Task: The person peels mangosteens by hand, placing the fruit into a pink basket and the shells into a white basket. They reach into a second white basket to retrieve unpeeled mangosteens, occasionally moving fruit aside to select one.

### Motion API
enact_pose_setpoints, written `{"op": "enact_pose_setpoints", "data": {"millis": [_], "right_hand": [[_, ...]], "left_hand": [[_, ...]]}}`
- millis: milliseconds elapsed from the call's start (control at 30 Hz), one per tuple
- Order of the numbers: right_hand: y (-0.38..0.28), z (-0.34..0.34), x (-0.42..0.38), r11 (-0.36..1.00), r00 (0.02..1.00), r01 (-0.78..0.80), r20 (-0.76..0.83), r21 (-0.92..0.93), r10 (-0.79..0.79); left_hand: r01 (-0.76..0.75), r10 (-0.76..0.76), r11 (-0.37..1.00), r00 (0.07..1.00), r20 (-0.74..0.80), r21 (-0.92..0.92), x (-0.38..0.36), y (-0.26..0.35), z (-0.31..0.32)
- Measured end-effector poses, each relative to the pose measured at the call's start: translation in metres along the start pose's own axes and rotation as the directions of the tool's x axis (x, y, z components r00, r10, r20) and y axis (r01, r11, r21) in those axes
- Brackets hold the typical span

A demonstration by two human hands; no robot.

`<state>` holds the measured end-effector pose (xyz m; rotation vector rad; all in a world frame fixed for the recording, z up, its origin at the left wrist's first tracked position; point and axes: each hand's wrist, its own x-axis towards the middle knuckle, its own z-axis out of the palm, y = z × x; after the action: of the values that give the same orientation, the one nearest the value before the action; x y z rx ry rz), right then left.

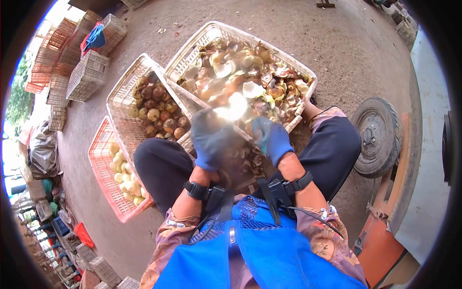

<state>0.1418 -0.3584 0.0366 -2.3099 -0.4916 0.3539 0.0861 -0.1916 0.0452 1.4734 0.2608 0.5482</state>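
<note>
My left hand (211, 137), in a blue and dark glove, is held between my knees at the near edge of a white crate of peelings (309, 91). Just to its right is my right hand (270, 138), gloved the same way, with its fingers bent toward the left one. Glare and blur hide what either hand holds. Brown round fruits (156, 103) lie in a white crate (117, 108) on the left. Pale peeled fruits (126, 178) fill part of a pink crate (103, 185) beyond my left knee.
A wheel with a tyre (377, 137) stands right of my knee, beside an orange and grey metal frame (380, 245). Stacked crates (89, 76) stand at the upper left. More crates (103, 269) are at the lower left.
</note>
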Motion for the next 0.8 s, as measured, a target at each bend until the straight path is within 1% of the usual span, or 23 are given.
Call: {"op": "enact_pose_setpoints", "data": {"millis": [33,67,100,133,167,200,233,267,300,333,367,400,433,500,533,567,600,633,667,700,733,767,800], "right_hand": [[0.007,0.004,0.002,1.000,1.000,-0.002,0.000,-0.001,0.002],[0.011,0.006,0.003,1.000,0.998,0.006,-0.064,0.011,-0.005],[0.017,0.010,0.006,1.000,0.991,0.016,-0.130,0.023,-0.013],[0.029,0.025,0.010,1.000,0.991,0.013,-0.132,0.022,-0.010],[0.044,0.046,0.014,0.957,0.986,0.000,-0.160,0.291,0.049],[0.051,0.058,0.017,0.842,0.979,-0.001,-0.173,0.540,0.112],[0.030,0.042,0.015,0.842,0.978,-0.002,-0.175,0.540,0.115],[0.009,0.024,0.011,0.812,0.998,0.039,-0.062,0.583,-0.004],[-0.006,0.013,0.010,0.774,0.991,0.072,0.045,0.629,-0.128],[-0.006,0.018,0.011,0.773,0.991,0.071,0.042,0.631,-0.125],[-0.002,0.026,0.013,0.871,0.960,0.273,-0.168,0.408,-0.223],[0.000,0.027,0.015,0.901,0.872,0.415,-0.336,0.124,-0.355],[0.002,0.026,0.014,0.904,0.873,0.410,-0.342,0.123,-0.349],[-0.001,0.020,0.014,0.909,0.935,0.338,-0.196,0.246,-0.295],[0.004,0.025,0.018,0.908,0.935,0.339,-0.200,0.247,-0.294],[0.015,0.036,0.023,0.742,0.981,0.191,-0.157,0.642,-0.116],[0.020,0.041,0.026,0.416,0.999,0.023,-0.040,0.909,0.031],[0.026,0.044,0.027,0.413,0.998,0.024,-0.043,0.910,0.036],[0.031,0.047,0.029,0.642,0.976,0.197,-0.209,0.741,-0.058],[0.027,0.043,0.029,0.801,0.922,0.344,-0.336,0.490,-0.191],[0.023,0.039,0.028,0.800,0.922,0.344,-0.337,0.491,-0.189],[0.020,0.032,0.026,0.704,0.973,0.160,-0.232,0.692,0.008],[0.016,0.026,0.025,0.544,0.980,-0.029,-0.083,0.838,0.179]], "left_hand": [[0.038,-0.036,0.994,0.999,0.018,-0.103,0.000,-0.002,0.000],[0.039,-0.037,0.994,0.999,0.019,-0.105,0.000,-0.001,-0.001],[0.145,-0.136,0.979,0.988,0.069,-0.146,-0.001,0.001,-0.002],[0.251,-0.232,0.951,0.965,0.125,-0.178,-0.001,0.002,-0.003],[0.255,-0.234,0.950,0.963,0.129,-0.178,-0.002,0.001,-0.002],[0.277,-0.256,0.939,0.959,0.124,-0.204,-0.001,-0.001,0.000],[0.298,-0.277,0.927,0.953,0.119,-0.229,-0.001,-0.003,0.002],[0.298,-0.277,0.927,0.953,0.121,-0.228,-0.001,-0.006,0.002],[0.257,-0.227,0.935,0.963,0.145,-0.244,-0.001,-0.009,0.003],[0.217,-0.177,0.941,0.970,0.169,-0.261,-0.001,-0.010,0.005],[0.221,-0.179,0.940,0.968,0.177,-0.260,-0.001,-0.010,0.005],[0.209,-0.169,0.960,0.963,0.211,-0.187,-0.001,-0.005,0.006],[0.192,-0.160,0.975,0.956,0.244,-0.113,0.000,-0.003,0.007],[0.171,-0.143,0.981,0.958,0.249,-0.092,-0.001,-0.010,0.005],[0.145,-0.123,0.987,0.962,0.245,-0.075,0.000,-0.013,0.004],[0.144,-0.122,0.987,0.961,0.248,-0.073,0.001,-0.007,0.007],[0.043,-0.051,0.999,0.960,0.275,0.034,0.003,0.003,0.010],[-0.062,0.017,0.989,0.950,0.310,0.136,0.003,0.009,0.012],[-0.061,0.015,0.989,0.949,0.314,0.137,0.004,0.006,0.010],[0.002,-0.048,0.990,0.946,0.319,0.141,0.006,0.001,0.006],[0.065,-0.110,0.987,0.939,0.325,0.146,0.008,-0.002,0.003],[0.065,-0.110,0.987,0.939,0.327,0.147,0.007,-0.005,0.003],[0.168,-0.178,0.984,0.947,0.266,0.061,0.005,-0.004,0.004]]}}
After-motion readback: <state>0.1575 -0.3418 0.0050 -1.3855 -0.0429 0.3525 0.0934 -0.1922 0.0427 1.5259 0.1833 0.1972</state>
